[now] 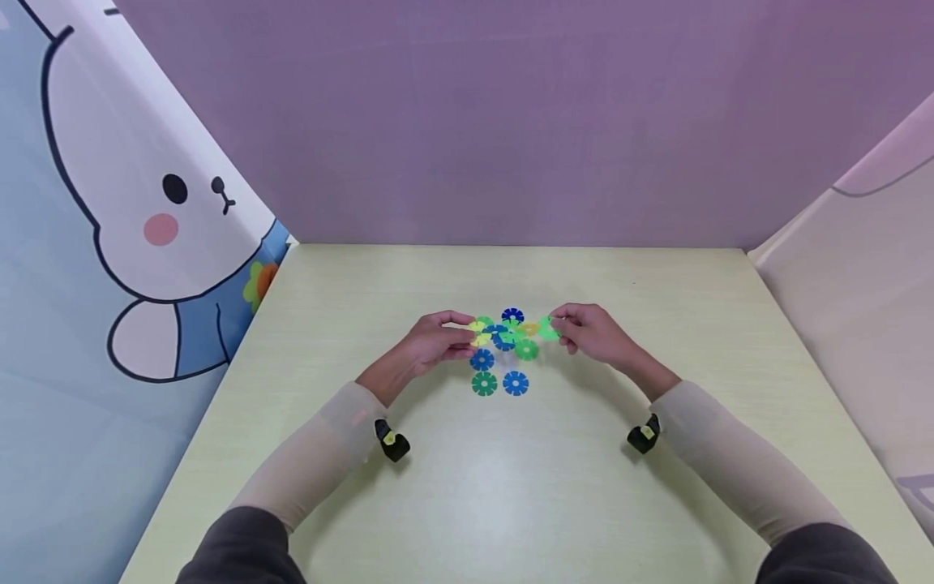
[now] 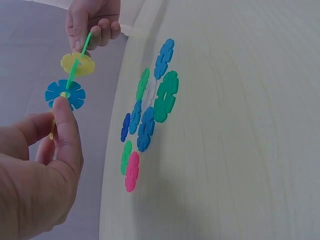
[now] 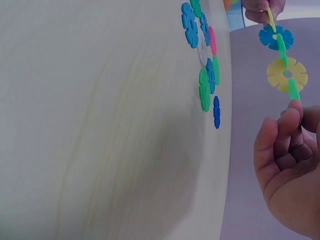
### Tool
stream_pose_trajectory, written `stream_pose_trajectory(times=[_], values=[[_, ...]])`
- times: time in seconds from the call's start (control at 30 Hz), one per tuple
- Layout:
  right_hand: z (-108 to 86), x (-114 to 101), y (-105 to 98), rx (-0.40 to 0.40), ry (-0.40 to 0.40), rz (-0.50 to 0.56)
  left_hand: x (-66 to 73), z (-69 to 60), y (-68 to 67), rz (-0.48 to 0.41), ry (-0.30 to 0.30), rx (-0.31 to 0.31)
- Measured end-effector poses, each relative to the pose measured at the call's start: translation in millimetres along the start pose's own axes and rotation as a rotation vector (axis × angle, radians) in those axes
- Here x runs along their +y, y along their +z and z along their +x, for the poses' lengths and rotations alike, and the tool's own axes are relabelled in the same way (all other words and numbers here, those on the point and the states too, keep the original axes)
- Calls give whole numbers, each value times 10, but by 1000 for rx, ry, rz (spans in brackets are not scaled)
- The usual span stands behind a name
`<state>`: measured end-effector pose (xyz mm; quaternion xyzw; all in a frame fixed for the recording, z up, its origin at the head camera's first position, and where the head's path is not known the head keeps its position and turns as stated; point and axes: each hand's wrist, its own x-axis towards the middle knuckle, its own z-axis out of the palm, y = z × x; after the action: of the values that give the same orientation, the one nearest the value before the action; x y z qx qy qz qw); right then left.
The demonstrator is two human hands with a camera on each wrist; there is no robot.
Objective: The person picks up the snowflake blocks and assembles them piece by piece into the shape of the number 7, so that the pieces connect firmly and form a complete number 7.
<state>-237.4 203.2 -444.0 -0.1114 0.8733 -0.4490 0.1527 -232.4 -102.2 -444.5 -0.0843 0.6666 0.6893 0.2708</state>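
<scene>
A chain of interlocked notched discs hangs above the table between both hands. My left hand (image 1: 436,341) pinches the yellow disc (image 1: 478,333) at its left end. Beside that comes a blue disc (image 2: 76,95), then a green one (image 3: 282,49) seen edge-on, then a second yellow disc (image 3: 295,75). At the right end my right hand (image 1: 593,331) pinches a green disc (image 1: 549,328); in the right wrist view it slots into the second yellow disc, and the right hand's other fingers are curled in.
Below the chain, loose discs lie on the table (image 1: 452,503): several blue (image 1: 516,384), several green (image 1: 485,384), a pink one (image 2: 132,172) and a whitish one (image 2: 149,95). A purple panel (image 1: 511,122) stands behind the table; a cartoon-printed cloth (image 1: 66,324) is at the left.
</scene>
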Motion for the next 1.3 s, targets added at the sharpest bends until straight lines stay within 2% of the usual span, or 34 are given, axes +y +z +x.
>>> stream_pose_trajectory(times=[0.43, 0.63, 0.93, 1.3], values=[[-11, -44, 16, -33, 42, 121, 4, -30, 10, 4, -6, 13], [-8, -68, 19, -41, 34, 130, 18, -40, 8, -6, 4, 20], [3, -34, 31, -56, 10, 123, 18, -20, 8, 34, -3, 29], [-21, -2, 49, -55, 14, 141, 36, 1, 28, 20, -12, 39]])
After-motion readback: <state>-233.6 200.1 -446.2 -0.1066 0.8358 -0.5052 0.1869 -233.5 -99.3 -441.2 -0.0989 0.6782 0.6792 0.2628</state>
